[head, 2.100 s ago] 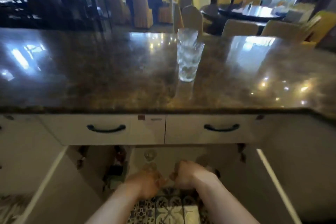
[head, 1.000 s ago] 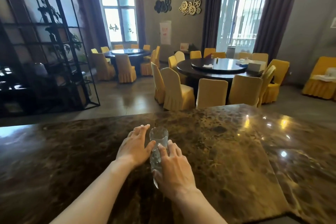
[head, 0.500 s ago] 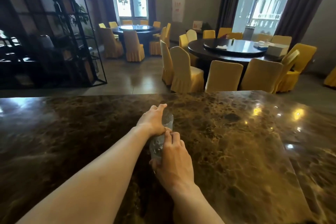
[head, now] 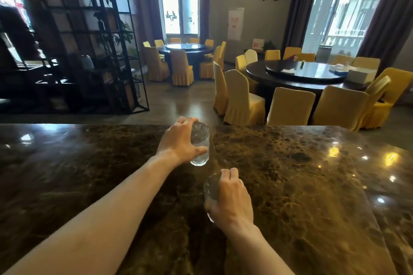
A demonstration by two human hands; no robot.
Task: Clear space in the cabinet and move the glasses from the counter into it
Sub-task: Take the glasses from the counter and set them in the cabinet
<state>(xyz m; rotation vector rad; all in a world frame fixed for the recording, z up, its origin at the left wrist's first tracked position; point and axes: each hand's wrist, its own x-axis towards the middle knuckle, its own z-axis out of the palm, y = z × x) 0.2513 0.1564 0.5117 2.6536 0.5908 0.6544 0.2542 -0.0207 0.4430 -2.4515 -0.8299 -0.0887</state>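
Two clear textured glasses are over the dark marble counter (head: 301,185). My left hand (head: 178,143) is wrapped around the farther glass (head: 200,147), which stands upright near the counter's far edge. My right hand (head: 230,198) grips the nearer glass (head: 211,187) from its right side, closer to me; only its left part shows past my fingers. The two glasses are apart, with a gap of counter between them. The cabinet is out of view below the counter.
The counter stretches wide to both sides with bright reflections on the right. Beyond it lie a black metal shelf unit (head: 89,40) at the left and round dining tables (head: 299,73) with yellow-covered chairs (head: 243,98).
Earlier my hands were low in the cabinet and the glasses stood together on the counter. Both hands then reached them. Now each hand holds one glass, and the right one has drawn nearer to me.
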